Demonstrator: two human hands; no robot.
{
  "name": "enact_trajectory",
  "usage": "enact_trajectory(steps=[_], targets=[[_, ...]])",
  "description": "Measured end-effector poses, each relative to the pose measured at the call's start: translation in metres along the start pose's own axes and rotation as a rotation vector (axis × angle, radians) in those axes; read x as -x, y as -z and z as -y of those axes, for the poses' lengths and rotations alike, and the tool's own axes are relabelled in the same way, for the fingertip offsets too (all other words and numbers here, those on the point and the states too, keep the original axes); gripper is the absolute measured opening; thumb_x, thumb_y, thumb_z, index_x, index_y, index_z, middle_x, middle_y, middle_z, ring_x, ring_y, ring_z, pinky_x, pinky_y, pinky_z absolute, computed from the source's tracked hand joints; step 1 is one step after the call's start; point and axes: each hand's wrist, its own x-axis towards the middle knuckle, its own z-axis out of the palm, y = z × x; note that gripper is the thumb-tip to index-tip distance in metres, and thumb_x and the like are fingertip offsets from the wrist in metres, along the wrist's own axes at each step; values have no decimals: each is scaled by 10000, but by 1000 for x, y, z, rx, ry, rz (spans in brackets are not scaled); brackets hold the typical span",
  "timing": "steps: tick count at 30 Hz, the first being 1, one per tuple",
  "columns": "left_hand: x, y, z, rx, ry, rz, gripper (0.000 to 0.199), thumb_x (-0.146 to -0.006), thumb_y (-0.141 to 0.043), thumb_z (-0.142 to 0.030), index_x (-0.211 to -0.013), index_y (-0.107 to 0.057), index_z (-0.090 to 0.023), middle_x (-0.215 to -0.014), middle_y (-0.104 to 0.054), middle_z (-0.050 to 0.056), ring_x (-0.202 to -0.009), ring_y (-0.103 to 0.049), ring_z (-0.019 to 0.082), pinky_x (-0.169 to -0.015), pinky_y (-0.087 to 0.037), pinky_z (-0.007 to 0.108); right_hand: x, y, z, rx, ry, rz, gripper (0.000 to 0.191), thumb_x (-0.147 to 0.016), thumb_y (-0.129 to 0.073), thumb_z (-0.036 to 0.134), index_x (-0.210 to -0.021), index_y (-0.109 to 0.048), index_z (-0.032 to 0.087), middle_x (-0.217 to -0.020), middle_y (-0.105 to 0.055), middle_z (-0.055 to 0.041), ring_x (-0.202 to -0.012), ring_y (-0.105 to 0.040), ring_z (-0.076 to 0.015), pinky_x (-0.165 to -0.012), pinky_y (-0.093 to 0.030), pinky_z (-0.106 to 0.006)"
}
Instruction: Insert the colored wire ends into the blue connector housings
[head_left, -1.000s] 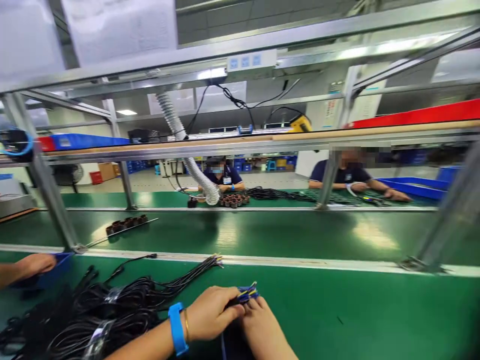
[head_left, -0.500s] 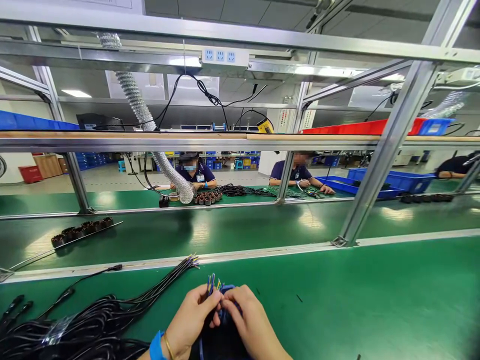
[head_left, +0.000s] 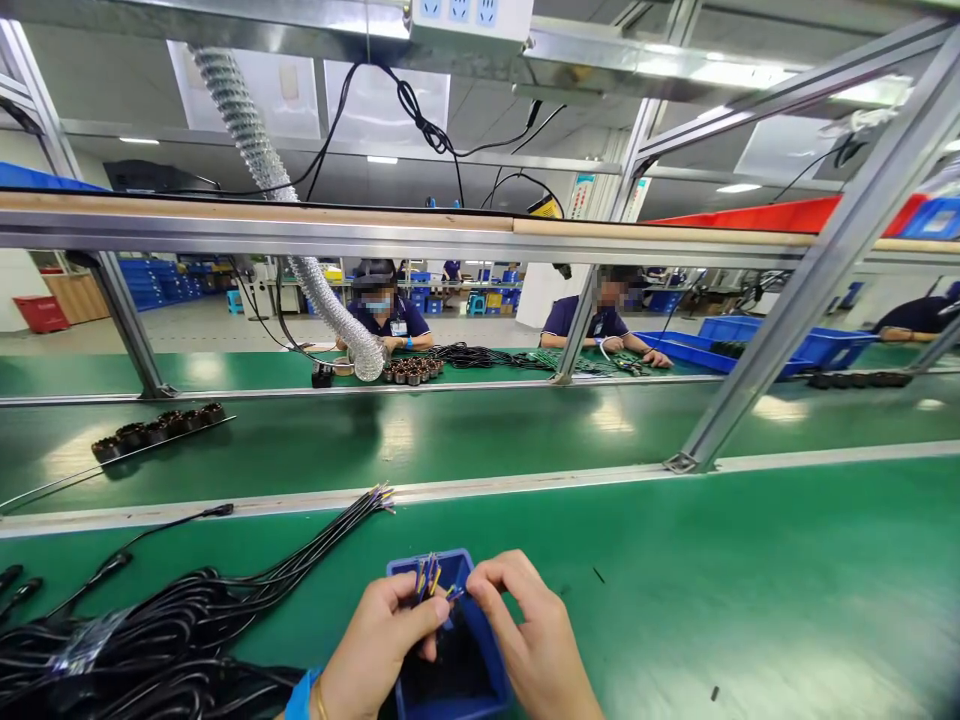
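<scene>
My left hand [head_left: 390, 630] is closed around a bunch of cable ends, whose thin coloured wires [head_left: 429, 580] in purple, yellow and blue stick up past the thumb. Thumb and forefinger of my right hand [head_left: 529, 630] pinch together at the tip of a wire [head_left: 455, 593] that bends out to the right from that bunch. Both hands are over a small blue bin [head_left: 491, 660] with a dark inside. How the cables run below my left hand is hidden by the hand.
Black cables [head_left: 180, 620] lie piled on the left, their stripped ends toward the metal frame. Dark ring-shaped coils [head_left: 157, 430] sit behind the near rail. Small dark scraps [head_left: 598, 575] dot the green bench [head_left: 750, 580]. Two co-workers sit opposite, near a silver duct hose [head_left: 330, 310].
My view has dipped, so the shelf frame sits higher. My right hand has drawn a little to the right, away from my left, and more of the blue bin shows.
</scene>
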Motion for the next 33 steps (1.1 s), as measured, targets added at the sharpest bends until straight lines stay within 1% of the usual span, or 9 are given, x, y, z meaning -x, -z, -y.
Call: enact_trajectory(steps=[5,10,13,15,18,21,24,27,33], targets=[[0,-1,-1,-1,-1,10,362,-689,-751,-477,-720,-663,-128,-586,-518,-36,-515,-440,92,-576,-335,237,0,0,2,14,27,11,296,-984,-498,340,-738,-612,222,-697,-626,-9,-668,-591,-168,-612,-483,-242],[1,-2,-2,52,-9,-24,395,-657,-784,-492,-752,-689,-121,-572,-521,-35,-535,-440,97,-581,-367,233,2,-5,0,7,12,-9,283,-979,-509,332,-746,-623,218,-702,-632,-14,-669,-593,-170,-612,-487,-252],[2,-2,-2,84,-6,-27,417,-640,-801,-493,-791,-705,-117,-592,-536,-28,-533,-441,96,-576,-377,235,4,-9,0,-38,12,25,250,-978,-508,301,-788,-646,216,-741,-655,-26,-708,-609,-179,-641,-505,-266],[1,-2,-1,94,-10,-25,421,-638,-804,-494,-800,-710,-118,-609,-544,-24,-530,-442,94,-570,-375,236,4,-11,0,-59,42,45,214,-972,-517,271,-820,-658,218,-765,-667,-29,-737,-616,-184,-662,-513,-274],[1,-2,-2,90,-22,-24,406,-649,-798,-494,-784,-708,-121,-610,-548,-21,-532,-444,95,-569,-368,236,3,-11,1,-57,77,33,176,-956,-541,237,-831,-665,222,-765,-671,-27,-736,-614,-186,-655,-515,-278],[0,-2,-2,79,-20,-36,400,-664,-785,-499,-772,-707,-122,-566,-540,-24,-539,-443,105,-581,-360,242,3,-11,0,-59,119,42,140,-944,-556,209,-853,-663,225,-769,-673,-27,-745,-608,-189,-660,-520,-289],[1,-1,-2,79,-23,-47,399,-671,-772,-513,-708,-684,-126,-536,-537,-21,-550,-449,115,-596,-357,248,3,-10,-4,-63,161,81,106,-933,-567,175,-911,-658,225,-808,-682,-31,-780,-607,-194,-696,-527,-305],[2,-1,-1,74,-20,-48,388,-684,-762,-508,-684,-665,-132,-533,-538,-20,-554,-448,116,-603,-354,250,2,-8,-7,-50,140,89,110,-931,-566,172,-936,-663,224,-837,-689,-41,-803,-613,-199,-708,-533,-313],[2,0,-1,55,-24,-58,365,-708,-748,-485,-743,-676,-130,-549,-541,-25,-555,-452,114,-609,-349,248,-1,-3,-3,-36,112,48,132,-938,-554,197,-891,-676,218,-810,-691,-56,-780,-624,-206,-686,-538,-319]])
